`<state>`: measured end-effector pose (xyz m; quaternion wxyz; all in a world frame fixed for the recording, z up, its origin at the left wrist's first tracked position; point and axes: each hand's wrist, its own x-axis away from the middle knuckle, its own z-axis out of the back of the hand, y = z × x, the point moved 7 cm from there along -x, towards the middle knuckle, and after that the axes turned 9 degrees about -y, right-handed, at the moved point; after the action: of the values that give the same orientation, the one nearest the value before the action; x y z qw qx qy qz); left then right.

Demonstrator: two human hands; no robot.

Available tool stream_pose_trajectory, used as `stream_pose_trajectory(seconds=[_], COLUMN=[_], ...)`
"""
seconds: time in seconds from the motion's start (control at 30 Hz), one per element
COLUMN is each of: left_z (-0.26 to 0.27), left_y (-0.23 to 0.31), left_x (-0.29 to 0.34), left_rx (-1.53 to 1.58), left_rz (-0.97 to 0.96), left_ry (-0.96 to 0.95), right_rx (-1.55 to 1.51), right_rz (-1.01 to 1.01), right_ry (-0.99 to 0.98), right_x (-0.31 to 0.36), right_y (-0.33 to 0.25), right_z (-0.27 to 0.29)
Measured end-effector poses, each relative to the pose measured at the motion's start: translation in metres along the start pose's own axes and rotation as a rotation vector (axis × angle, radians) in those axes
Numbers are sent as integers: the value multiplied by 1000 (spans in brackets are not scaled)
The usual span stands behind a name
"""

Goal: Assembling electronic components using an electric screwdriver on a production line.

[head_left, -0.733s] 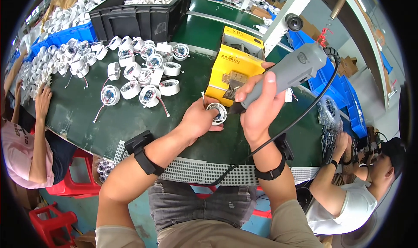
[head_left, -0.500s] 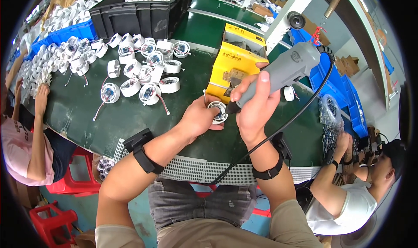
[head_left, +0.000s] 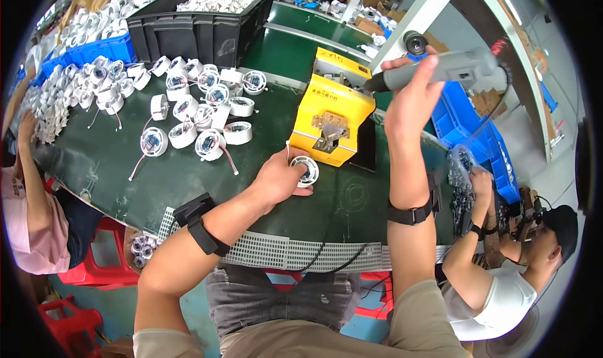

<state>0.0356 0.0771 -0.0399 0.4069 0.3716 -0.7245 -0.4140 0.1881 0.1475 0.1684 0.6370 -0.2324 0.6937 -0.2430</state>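
Observation:
My left hand (head_left: 281,179) is closed round a small white round housing (head_left: 307,171) with a circuit board inside, held low over the green bench. Raised to the right, my right hand (head_left: 411,103) grips a grey electric screwdriver (head_left: 449,71), its dark tip pointing left. That tip is just beside the far end of a yellow box-shaped machine (head_left: 331,116), which has a metal opening on its near face. To the left of my hands lie several white round housings (head_left: 209,145) with boards and trailing wires.
A black bin (head_left: 188,36) of small white parts stands at the back left, beside a heap of white rings in a blue crate (head_left: 100,53). Blue trays (head_left: 480,132) are at the right. A white post (head_left: 414,28) rises behind. Co-workers sit on both sides.
My right hand has lifted the screwdriver up and away from the housing, swinging it to the right and turning its tip toward the yellow machine. My left hand keeps the housing near the same spot.

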Motion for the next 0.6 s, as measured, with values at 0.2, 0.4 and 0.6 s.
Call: stream_pose_trajectory(seconds=[0.2,0.4,0.6], left_z=[-7,-2,-3], left_y=[2,0,1], left_x=[-1,-3,-3], left_rx=[-26,-50,-61], left_rz=[11,-3,5], left_ry=[-11,2,-9], right_rx=[-217,-34,-25], right_rz=[41,-80,-89], right_ry=[270,3,-7], right_x=[20,52,54], right_y=[-26,6,14], right_z=[23,-20,-23])
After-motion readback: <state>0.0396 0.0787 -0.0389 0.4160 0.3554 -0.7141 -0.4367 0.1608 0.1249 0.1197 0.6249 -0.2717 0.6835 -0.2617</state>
